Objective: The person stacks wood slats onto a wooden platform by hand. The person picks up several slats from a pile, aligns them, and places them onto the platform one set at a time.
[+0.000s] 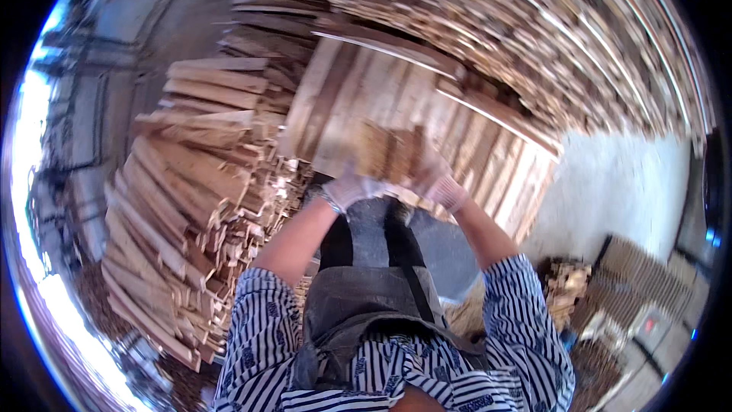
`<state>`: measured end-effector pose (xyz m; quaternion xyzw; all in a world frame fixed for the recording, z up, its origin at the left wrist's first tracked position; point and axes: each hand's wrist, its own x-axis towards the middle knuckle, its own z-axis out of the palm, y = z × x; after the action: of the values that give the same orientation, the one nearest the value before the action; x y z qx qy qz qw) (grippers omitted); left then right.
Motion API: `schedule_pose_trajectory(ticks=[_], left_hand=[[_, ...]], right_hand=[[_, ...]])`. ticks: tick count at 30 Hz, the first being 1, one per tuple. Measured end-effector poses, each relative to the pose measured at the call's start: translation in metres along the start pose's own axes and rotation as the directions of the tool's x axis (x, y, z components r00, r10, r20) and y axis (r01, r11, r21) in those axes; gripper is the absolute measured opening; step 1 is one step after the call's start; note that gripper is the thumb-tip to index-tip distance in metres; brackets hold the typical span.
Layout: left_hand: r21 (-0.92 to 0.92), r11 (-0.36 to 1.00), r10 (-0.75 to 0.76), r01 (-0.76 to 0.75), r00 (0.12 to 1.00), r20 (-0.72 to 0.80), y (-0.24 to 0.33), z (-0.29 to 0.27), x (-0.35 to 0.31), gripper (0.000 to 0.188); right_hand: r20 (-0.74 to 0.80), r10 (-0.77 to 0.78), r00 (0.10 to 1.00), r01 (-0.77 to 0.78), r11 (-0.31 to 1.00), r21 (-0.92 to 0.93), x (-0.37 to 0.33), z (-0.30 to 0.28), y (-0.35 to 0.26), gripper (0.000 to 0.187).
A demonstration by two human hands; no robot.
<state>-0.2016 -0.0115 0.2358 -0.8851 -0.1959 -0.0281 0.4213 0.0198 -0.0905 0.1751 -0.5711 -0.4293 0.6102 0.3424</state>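
At the middle, a cluster of wood pieces [390, 151] sits between the left hand [351, 188] and the right hand [433, 177], over the near part of a row of boards [385, 91] laid side by side. Wood strips [499, 120] lie along the row's far edge, and beyond them stands a lumber stack [526, 30], reaching far right. A board pile [171, 217] fills the left, from near to far, beside the row. Right of the row lies the floor [621, 183]; near right, a heap of wood blocks [566, 284] sits just left of stacked slats [644, 273].
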Motion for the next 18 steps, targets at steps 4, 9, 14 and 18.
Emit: schedule_pose_trajectory(ticks=[4,9,14,18], left_hand=[[-0.712,-0.249,0.372,0.657,0.743,0.556,-0.036,-0.006,0.037,0.076],[-0.493,-0.742,0.020,0.454,0.750,0.661,-0.105,-0.069,0.030,0.079],[-0.621,0.521,0.251,0.586,0.590,0.767,-0.105,-0.076,0.078,0.062],[-0.674,0.638,0.289,0.371,0.696,0.657,0.009,-0.010,0.008,0.039]], right_hand=[[0.014,0.075,0.997,-0.043,0.696,-0.716,0.015,-0.010,-0.081,0.107],[-0.087,0.253,0.963,-0.268,0.902,-0.340,-0.027,-0.051,-0.095,0.098],[-0.472,0.360,0.805,-0.594,0.481,-0.645,-0.098,-0.120,-0.085,0.085],[-0.505,0.435,0.745,-0.611,0.143,-0.778,-0.124,-0.132,-0.024,0.083]])
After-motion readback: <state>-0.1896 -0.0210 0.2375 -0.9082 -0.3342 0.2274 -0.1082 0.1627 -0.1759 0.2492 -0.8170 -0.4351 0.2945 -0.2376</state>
